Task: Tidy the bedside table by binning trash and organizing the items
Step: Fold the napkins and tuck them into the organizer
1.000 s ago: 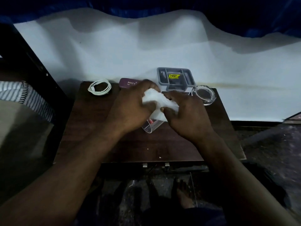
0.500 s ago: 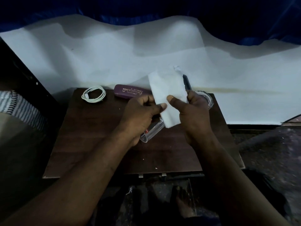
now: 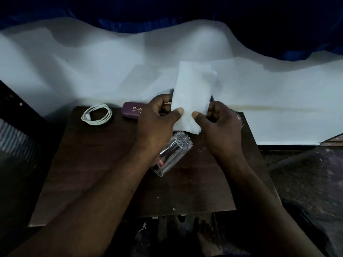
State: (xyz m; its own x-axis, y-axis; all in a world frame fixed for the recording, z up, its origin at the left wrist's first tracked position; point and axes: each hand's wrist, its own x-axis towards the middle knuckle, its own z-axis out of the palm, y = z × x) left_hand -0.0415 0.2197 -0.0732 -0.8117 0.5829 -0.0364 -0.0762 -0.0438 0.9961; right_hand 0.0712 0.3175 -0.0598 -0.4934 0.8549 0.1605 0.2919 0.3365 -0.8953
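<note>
Holding a white tissue [image 3: 192, 95] upright over the counter [image 3: 89, 164], the left hand [image 3: 157, 123] and right hand [image 3: 219, 127] each pinch its lower edge between thumb and fingers, a small gap apart, with the sheet standing tall above them. A clear glass [image 3: 171, 154] lies on its side directly beneath, touching the left wrist and forearm. A coiled white cable [image 3: 96, 114] and a maroon case [image 3: 131, 111] sit near the back left edge, apart from each other. The tissue hides whatever lies behind it.

The likely trouble is the glass: a sideways sweep of the left forearm toward a bin could roll it off the front edge. The thin tissue could also tear if the hands pull apart.
</note>
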